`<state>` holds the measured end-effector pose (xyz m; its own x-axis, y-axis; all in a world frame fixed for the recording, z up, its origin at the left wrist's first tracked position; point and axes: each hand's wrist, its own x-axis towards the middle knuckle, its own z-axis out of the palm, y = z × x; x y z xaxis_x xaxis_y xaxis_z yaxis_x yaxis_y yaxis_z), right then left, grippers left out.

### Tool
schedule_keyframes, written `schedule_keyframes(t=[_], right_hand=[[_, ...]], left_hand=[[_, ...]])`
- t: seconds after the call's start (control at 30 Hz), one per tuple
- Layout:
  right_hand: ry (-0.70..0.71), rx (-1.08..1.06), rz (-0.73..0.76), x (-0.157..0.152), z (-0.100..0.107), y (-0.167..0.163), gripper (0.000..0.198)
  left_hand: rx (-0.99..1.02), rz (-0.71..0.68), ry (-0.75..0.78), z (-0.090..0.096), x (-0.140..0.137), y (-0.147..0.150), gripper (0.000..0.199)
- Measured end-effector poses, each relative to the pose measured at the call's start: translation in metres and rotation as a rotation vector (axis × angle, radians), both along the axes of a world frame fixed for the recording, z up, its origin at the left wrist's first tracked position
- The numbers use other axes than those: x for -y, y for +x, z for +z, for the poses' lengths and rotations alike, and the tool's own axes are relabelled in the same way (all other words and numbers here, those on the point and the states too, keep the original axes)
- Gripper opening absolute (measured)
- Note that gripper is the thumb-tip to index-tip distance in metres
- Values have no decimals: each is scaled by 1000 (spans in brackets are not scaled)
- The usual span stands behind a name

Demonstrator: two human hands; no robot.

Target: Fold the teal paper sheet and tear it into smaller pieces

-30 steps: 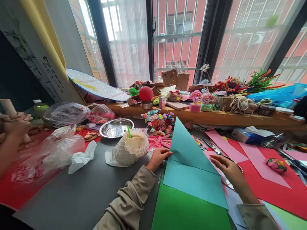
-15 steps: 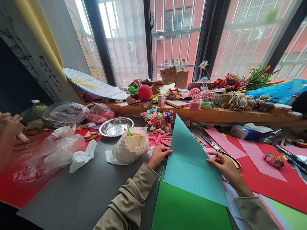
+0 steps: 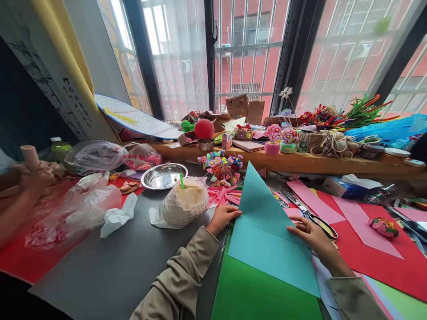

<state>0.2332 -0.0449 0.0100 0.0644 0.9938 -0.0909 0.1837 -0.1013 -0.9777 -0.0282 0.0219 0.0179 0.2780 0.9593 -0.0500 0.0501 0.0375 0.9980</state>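
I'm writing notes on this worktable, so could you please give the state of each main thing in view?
Teal sheet: creased across, far end pointed.
Left hand: pinching the sheet's left edge.
Right hand: at its right edge, grip unclear.
Green sheet: flat beneath the teal.
Scissors: lying down, opening unclear.
Metal dish: right side up.
Fruit: netted, green straw in it.
Tissue box: tissue sticking out.
Green bottle: capped.
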Motion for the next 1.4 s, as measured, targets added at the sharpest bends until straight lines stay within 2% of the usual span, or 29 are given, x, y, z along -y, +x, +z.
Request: schedule_keyframes(t=[0.17, 0.43, 0.53, 0.63, 0.73, 0.8, 0.93, 1.17, 1.33, 1.4], right_hand=[[-1, 25, -16, 1, 1, -4, 47], [63, 30, -78, 0, 0, -4, 36], [9, -26, -68, 1, 2, -2, 35], [-92, -86, 23, 4, 7, 3, 30], [-169, -78, 112, 9, 11, 9, 31], [-198, -46, 116, 12, 12, 10, 32], [-210, -25, 90, 14, 12, 7, 34], [-147, 4, 67, 11, 9, 8, 30], [-186, -35, 22, 11, 12, 8, 30], [-207, -86, 46, 12, 15, 6, 29]], left_hand=[[-12, -18, 12, 0, 0, 0, 36], [-11, -41, -5, -1, 0, -1, 38], [-9, -39, -13, 0, -1, 0, 38], [-12, -35, -19, 1, 0, -1, 38], [-10, -27, -29, 2, -1, -2, 38], [-8, -21, -34, 2, -1, -3, 38], [-7, -12, -46, 0, -2, -3, 39], [0, 6, -59, 1, -1, -2, 44], [-12, 0, -51, 1, -1, -2, 45], [-23, -19, -43, 2, 0, -1, 44]])
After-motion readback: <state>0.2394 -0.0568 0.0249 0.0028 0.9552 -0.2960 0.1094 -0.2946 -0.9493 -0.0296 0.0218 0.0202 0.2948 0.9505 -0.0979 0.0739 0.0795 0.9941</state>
